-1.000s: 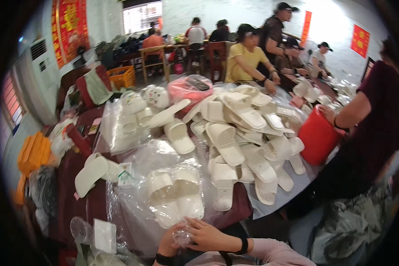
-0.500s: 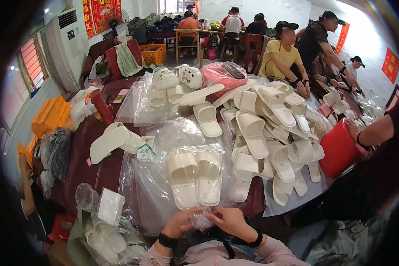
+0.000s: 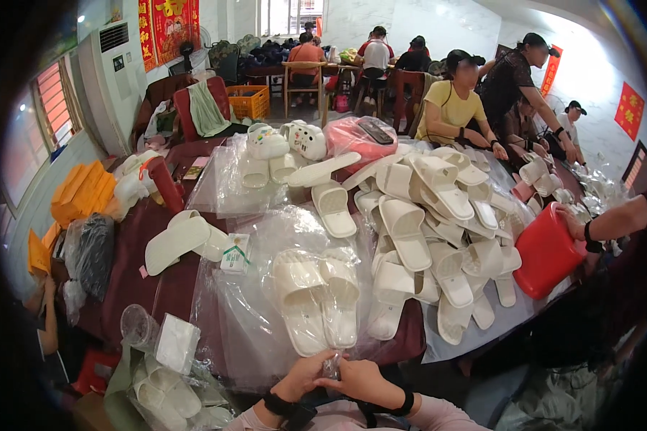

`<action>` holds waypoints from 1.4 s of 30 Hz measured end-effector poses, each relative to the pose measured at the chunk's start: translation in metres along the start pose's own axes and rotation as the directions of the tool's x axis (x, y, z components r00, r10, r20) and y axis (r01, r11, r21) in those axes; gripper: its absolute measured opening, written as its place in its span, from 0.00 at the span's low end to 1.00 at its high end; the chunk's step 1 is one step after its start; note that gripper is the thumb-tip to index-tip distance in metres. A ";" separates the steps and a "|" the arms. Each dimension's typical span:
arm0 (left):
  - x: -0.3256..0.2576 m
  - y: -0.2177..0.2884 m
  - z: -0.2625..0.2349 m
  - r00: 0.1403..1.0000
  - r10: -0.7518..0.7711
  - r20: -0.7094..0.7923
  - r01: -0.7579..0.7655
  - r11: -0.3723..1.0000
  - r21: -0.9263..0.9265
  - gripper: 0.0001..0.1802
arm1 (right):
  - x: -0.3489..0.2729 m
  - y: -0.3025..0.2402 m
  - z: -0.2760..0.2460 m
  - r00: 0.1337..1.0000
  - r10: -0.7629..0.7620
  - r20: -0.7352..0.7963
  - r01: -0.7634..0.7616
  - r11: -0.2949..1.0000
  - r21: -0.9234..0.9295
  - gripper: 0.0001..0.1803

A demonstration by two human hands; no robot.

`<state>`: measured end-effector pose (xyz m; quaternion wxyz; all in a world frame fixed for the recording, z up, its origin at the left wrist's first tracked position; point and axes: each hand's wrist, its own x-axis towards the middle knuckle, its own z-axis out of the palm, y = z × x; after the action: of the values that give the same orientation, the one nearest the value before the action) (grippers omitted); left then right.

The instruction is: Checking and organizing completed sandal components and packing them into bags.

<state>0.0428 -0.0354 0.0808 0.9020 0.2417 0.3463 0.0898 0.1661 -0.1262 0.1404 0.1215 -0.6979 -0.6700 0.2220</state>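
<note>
Left hand (image 3: pixel 305 376) nearer right hand (image 3: pixel 366 382) | crinkled clear plastic (image 3: pixel 331 365) | open-toed slippers (image 3: pixel 299 316)

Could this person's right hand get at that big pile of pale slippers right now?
Probably yes: the pile of slippers starts just ahead and to the right of the right hand, with nothing seen standing between. But its fingers appear to pinch the plastic bag, so they'd likely need freeing.

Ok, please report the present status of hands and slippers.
Left hand, right hand: both gripping bunched transparent plastic. White open-toed slippers: paired, under transparent plastic. White slipper heap close on right.
</note>
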 end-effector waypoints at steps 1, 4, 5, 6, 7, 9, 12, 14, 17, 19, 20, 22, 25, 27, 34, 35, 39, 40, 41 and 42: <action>0.001 0.000 0.002 1.000 0.004 0.007 -0.004 1.000 0.004 0.16 | 0.000 0.000 -0.002 0.998 -0.034 0.050 0.035 0.999 -0.021 0.36; 0.001 0.002 0.007 1.000 -0.015 -0.019 0.016 0.999 0.028 0.17 | -0.001 0.010 0.022 0.999 -0.030 -0.036 0.031 0.999 0.020 0.27; 0.004 0.001 0.003 1.000 -0.015 -0.015 0.015 0.999 0.034 0.17 | -0.001 0.014 0.028 0.995 -0.028 -0.091 0.032 0.999 0.044 0.24; 0.006 -0.002 -0.002 1.000 -0.014 -0.013 0.014 1.000 0.019 0.17 | 0.000 0.014 0.028 0.995 -0.026 -0.095 0.030 0.999 0.043 0.24; 0.008 -0.004 -0.006 1.000 -0.013 -0.012 0.013 1.000 0.003 0.17 | 0.001 0.013 0.028 0.995 0.000 -0.104 0.005 0.999 0.050 0.20; 0.013 -0.003 -0.009 0.999 -0.050 -0.007 0.050 0.999 0.020 0.18 | 0.004 0.015 0.026 0.993 0.028 -0.116 -0.022 0.998 0.057 0.17; 0.010 0.002 -0.008 0.995 -0.086 0.050 0.085 0.996 0.015 0.20 | 0.009 0.024 0.025 0.997 0.043 -0.065 -0.030 0.981 0.190 0.17; 0.005 0.004 -0.004 0.990 -0.086 0.108 0.086 0.996 -0.001 0.23 | 0.009 0.032 0.030 0.987 -0.037 -0.156 0.090 0.933 0.350 0.14; 0.007 0.006 -0.010 0.980 -0.096 0.174 0.098 0.995 -0.005 0.25 | 0.012 0.028 0.016 0.983 0.039 0.180 -0.169 0.573 0.802 0.14; 0.014 0.001 -0.023 0.853 -0.124 0.507 0.139 0.990 0.009 0.26 | 0.013 0.033 0.023 0.979 0.008 0.206 -0.186 0.465 0.866 0.13; 0.016 -0.001 -0.027 0.849 -0.122 0.515 0.137 0.991 0.010 0.26 | 0.013 0.034 0.026 0.973 -0.029 0.228 -0.204 0.347 0.915 0.13; 0.011 0.006 -0.017 0.884 -0.175 0.433 0.177 0.984 0.034 0.28 | 0.013 0.036 0.028 0.967 -0.033 0.254 -0.237 0.261 0.936 0.13; 0.015 0.000 -0.029 0.883 -0.175 0.436 0.204 0.979 -0.019 0.28 | 0.013 0.034 0.030 0.963 -0.038 0.266 -0.242 0.302 0.922 0.14; 0.012 0.001 -0.029 0.842 -0.174 0.511 0.216 0.976 -0.022 0.25 | 0.013 0.026 0.025 0.965 -0.051 0.256 -0.212 0.416 0.884 0.14; -0.005 0.018 -0.004 0.973 -0.187 0.134 0.190 0.982 -0.007 0.12 | 0.009 0.008 0.028 0.980 -0.179 -0.091 0.193 0.966 0.173 0.30; -0.007 0.020 -0.005 0.974 -0.184 0.134 0.187 0.982 -0.008 0.12 | 0.010 0.006 0.024 0.982 -0.188 0.002 0.185 0.969 0.162 0.32; -0.018 0.027 -0.002 0.955 -0.134 0.264 0.170 0.978 -0.118 0.08 | 0.014 0.011 -0.009 0.856 -0.399 0.330 0.255 0.879 0.402 0.31; -0.023 0.030 0.001 0.964 -0.083 0.254 0.106 0.991 -0.078 0.07 | 0.014 0.016 -0.005 0.840 -0.490 0.235 0.388 0.844 0.371 0.32; -0.029 0.032 0.005 0.964 -0.083 0.255 0.105 0.992 -0.075 0.07 | 0.012 0.019 -0.007 0.840 -0.490 0.232 0.390 0.844 0.370 0.32; -0.038 0.034 0.008 0.967 0.009 0.256 -0.009 1.000 0.000 0.08 | 0.010 0.018 -0.014 0.832 -0.483 0.273 0.351 0.840 0.414 0.28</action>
<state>0.0200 -0.0210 0.1246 0.9386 0.2533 0.2262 0.0617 0.1886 -0.1156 0.1422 0.1613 -0.4451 -0.7685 0.4303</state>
